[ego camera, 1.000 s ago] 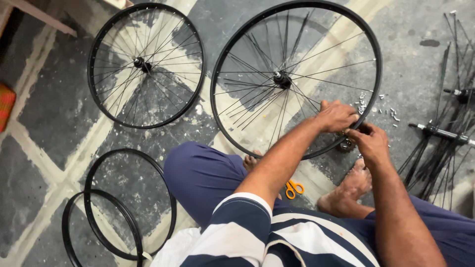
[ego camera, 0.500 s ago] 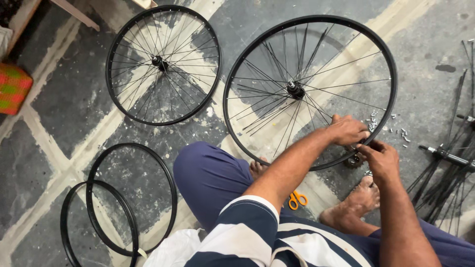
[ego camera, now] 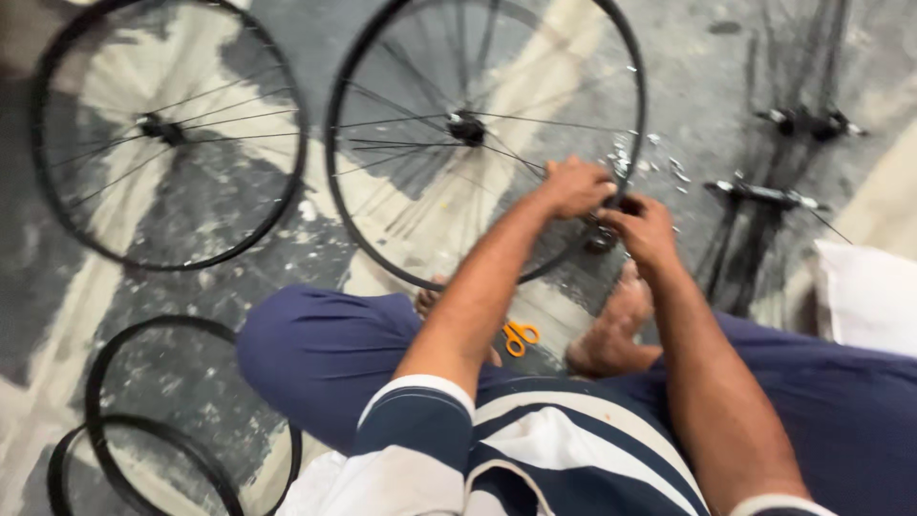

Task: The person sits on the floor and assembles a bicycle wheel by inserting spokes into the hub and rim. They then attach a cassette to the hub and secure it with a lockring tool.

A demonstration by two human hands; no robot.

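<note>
Hands: left hand closed over wheel rim, right hand pinching beside it; judged best kept braced, rim steady on floor.

We saw a black-rimmed wheel with thin dark spokes and a silvery hub. Left of that wheel lay a second wheel, black too. Below the wheel sat scissors with orange handles. The floor around the wheel was grey, mottled with pale cream streaks. Near the wheel, the trousers were dark blue and the shirt navy with white stripes. Two bare black rims lay lower left.
</note>
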